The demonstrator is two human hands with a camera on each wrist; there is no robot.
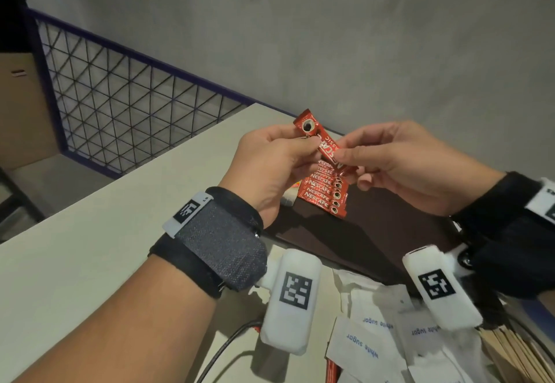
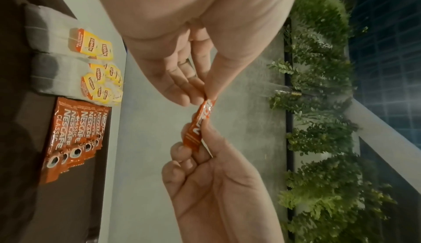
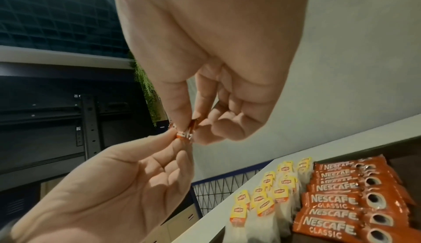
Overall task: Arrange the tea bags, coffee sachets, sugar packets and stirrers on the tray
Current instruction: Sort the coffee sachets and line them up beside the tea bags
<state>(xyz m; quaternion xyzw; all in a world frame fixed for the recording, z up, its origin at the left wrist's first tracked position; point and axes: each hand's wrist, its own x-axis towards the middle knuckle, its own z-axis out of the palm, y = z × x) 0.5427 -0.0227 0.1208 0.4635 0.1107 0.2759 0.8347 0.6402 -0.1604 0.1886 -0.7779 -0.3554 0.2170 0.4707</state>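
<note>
A: Which step is judged to be in hand?

B: The coffee step, it is judged. On the counter [image 1: 90, 250] a dark tray [image 1: 375, 232] is seen, and on it a row of tea bags [image 3: 271, 193] has been laid beside an overlapping row of coffee sachets [image 3: 346, 198]. White sugar packets [image 1: 375, 340] and wooden stirrers [image 1: 510, 352] are seen off the tray, at its near edge, so those steps are taken as not yet done.

A: And what is held?

B: One red coffee sachet [image 1: 326, 145] is held in the air above the tray, over the laid row, touching none of it. Its upper end is pinched between thumb and fingers of the left hand [image 1: 270, 166]; its lower part is pinched by the fingertips of the right hand [image 1: 399, 160]. Neither hand is spread; both are closed on the same sachet.

A: What is called for next?

B: One pinch would probably have to be let go, and the sachet lowered flat onto the end of the row, lined up with its neighbours and overlapped as they are. The laid sachets could be nudged out of line if it is set down carelessly.
</note>
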